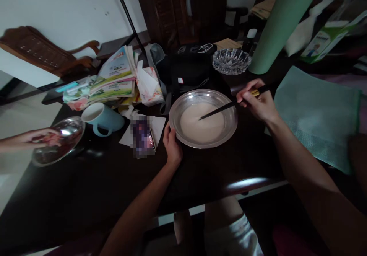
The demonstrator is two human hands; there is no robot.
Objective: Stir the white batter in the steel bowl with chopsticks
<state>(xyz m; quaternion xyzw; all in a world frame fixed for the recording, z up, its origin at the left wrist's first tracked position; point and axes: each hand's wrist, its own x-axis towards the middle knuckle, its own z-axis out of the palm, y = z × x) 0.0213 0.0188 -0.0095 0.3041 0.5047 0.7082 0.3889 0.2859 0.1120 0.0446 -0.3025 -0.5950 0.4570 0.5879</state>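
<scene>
Two hands busy: left hand (172, 143) grip steadies bowl (183, 139) rim; right hand (258, 103) grip pinches chopsticks (220, 110), tips in batter (203, 124).

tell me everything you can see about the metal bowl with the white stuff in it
The metal bowl is round, shallow and shiny, with a wide flat rim. It sits upright on the dark table, holding a pale, smooth liquid or batter. The left hand grips its near-left rim; the right hand holds dark chopsticks whose tips dip into the mixture.
</scene>
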